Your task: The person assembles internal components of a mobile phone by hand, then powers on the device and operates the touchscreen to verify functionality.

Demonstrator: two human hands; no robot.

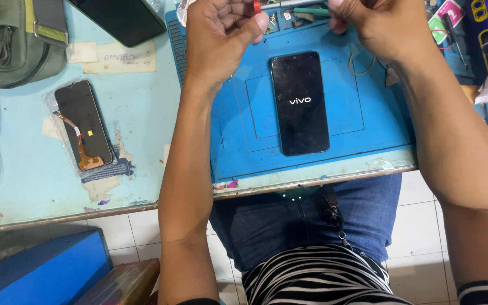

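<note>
Both hands meet at the mat's (379, 141) far edge: the left hand (221, 39) pinches a red-tipped tool (280, 5), and the right hand (377, 28) closes around its other end. The phone (300, 103) lies face-up mid-mat, lit and untouched. The tool seems to be under adjustment; bringing it to the phone would need one hand freed.

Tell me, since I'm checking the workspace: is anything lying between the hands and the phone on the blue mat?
Nothing visible does. The left hand and right hand hold a metal tool above the phone; only bare blue mat lies between them.

Both hands (221, 34) (368, 25) on a screwdriver (289, 4) above phone (300, 103)
</note>
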